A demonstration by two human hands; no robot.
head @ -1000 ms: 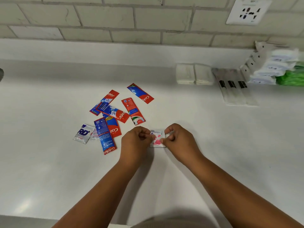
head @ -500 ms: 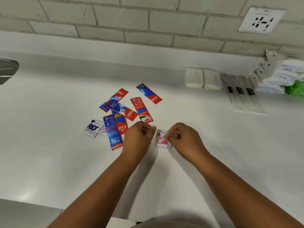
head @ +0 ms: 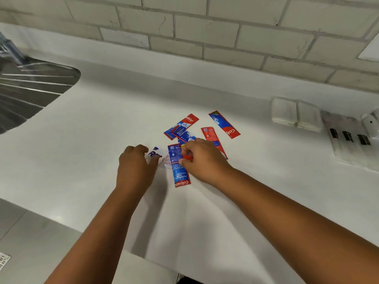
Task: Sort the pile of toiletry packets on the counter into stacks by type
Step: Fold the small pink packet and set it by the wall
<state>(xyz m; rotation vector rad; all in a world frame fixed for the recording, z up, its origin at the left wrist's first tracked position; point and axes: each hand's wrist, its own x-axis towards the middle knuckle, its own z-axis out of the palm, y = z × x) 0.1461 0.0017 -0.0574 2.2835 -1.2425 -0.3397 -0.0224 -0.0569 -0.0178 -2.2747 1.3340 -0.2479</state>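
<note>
Head view: red-and-blue toothpaste packets [head: 178,165] lie overlapped; right fingers [head: 185,157] pinch one, left fingers [head: 152,158] a white sachet [head: 153,154].

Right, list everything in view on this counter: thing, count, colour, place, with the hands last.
toothpaste sachets: at least six, red and blue, scattered and overlapping mid-counter; one lies apart at the far right of the pile.
white sachet with blue print: one, mostly hidden under the left hand's fingers, left of the pile.
pale sachet: one, whitish, tucked beside the nearest toothpaste sachet.
folded white pads: two, side by side near the wall.
clear sleeves with black bands: three, right edge.
sink drainer: one, steel, far left.
counter: white.
tiled wall: cream.
left hand: fingers on the white sachet.
right hand: fingers curled on a red sachet in the pile.
</note>
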